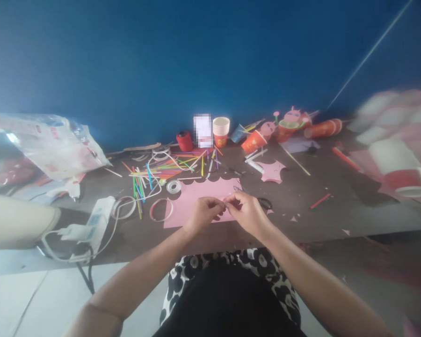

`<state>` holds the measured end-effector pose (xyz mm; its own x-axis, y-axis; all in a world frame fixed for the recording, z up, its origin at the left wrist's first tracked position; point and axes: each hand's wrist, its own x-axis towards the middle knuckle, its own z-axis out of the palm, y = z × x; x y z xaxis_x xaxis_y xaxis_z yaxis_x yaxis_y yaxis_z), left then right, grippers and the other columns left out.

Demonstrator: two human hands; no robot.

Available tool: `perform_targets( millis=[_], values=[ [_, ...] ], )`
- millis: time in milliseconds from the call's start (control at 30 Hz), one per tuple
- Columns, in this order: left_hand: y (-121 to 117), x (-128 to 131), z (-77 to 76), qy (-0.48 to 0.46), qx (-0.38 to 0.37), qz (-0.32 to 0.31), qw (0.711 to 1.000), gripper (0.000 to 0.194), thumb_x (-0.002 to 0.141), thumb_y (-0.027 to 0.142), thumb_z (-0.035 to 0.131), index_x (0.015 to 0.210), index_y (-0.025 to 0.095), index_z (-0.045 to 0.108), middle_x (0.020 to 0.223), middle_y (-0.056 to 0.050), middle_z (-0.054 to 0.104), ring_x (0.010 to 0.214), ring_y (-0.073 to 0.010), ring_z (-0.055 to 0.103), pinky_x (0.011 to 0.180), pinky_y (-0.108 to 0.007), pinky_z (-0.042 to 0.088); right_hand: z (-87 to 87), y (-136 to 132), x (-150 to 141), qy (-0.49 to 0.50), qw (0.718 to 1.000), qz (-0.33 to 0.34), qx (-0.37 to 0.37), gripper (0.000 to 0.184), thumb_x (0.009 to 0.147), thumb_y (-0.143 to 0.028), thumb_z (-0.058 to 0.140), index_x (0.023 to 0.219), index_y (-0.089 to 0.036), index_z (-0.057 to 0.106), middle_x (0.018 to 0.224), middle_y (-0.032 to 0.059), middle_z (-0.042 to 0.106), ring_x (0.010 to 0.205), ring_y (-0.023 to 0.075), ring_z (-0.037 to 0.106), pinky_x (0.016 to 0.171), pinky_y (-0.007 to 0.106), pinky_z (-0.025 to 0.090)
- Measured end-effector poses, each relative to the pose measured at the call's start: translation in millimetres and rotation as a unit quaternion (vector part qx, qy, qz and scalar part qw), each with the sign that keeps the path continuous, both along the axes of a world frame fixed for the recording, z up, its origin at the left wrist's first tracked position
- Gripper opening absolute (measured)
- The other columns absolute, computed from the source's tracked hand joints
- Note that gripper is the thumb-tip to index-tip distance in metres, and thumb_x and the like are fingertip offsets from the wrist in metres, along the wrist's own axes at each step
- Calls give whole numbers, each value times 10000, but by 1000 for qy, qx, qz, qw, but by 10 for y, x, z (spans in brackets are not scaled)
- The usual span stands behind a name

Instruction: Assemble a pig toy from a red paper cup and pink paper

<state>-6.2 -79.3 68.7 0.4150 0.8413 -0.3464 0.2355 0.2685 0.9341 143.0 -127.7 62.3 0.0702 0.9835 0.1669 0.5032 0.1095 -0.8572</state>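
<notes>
My left hand point(206, 213) and my right hand point(247, 208) meet fingertip to fingertip above a pink sheet of paper point(182, 203). Both are closed in a pinch. Whatever sits between the fingers is too small to make out. Scalloped cut-outs run along the sheet's far edge. Just right of my right hand, a black loop like a scissors handle point(265, 203) shows, partly hidden. A roll of white tape point(173, 186) lies at the sheet's left corner, with a larger ring of tape point(162, 209) nearer me.
Colourful sticks point(157, 171) are heaped behind on the left, near a power strip point(96, 224) with a white cable. Stacked paper cups point(221, 133) stand by the wall, and decorated red cups point(255, 141) lie right. A plastic bag point(52, 145) sits far left; pink paper scrap point(272, 171) lies right.
</notes>
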Motion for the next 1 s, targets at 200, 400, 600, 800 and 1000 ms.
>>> perform_targets(
  millis=[200,400,600,800,1000],
  values=[
    [0,-17,-46,-88,-123,25,988,166,645,272,704,682,116,660,660,-20,601,608,-93,546,518,-199,443,27,-42,33,-105,988,47,102,154,844,-103,498,883,-192,619,851,47,648,797,176,600,735,299,465],
    [39,-49,-31,-136,-206,30,969,199,622,243,762,705,91,663,645,-28,604,592,-88,554,510,-191,436,31,-34,82,-163,967,105,164,187,865,-74,471,945,-171,609,932,75,643,895,195,592,823,339,470],
    [56,-67,30,-163,-278,49,945,56,721,137,660,732,82,667,678,-45,624,576,-91,573,495,-191,458,74,-35,93,-208,955,128,166,221,862,-46,447,964,-157,609,940,92,621,909,206,577,809,346,486],
    [47,-84,-23,-162,-260,59,950,103,666,122,711,759,83,690,731,-58,645,632,-98,598,532,-181,475,75,-26,91,-205,955,141,159,252,865,-38,424,996,-138,616,935,100,619,919,207,575,813,347,487],
    [0,-67,-52,-136,-159,55,976,170,636,222,750,754,109,701,743,-38,630,627,-80,555,535,-181,464,-1,-16,36,-32,995,50,77,150,857,-157,519,946,-184,637,932,60,666,870,177,620,797,315,495]
  ],
)
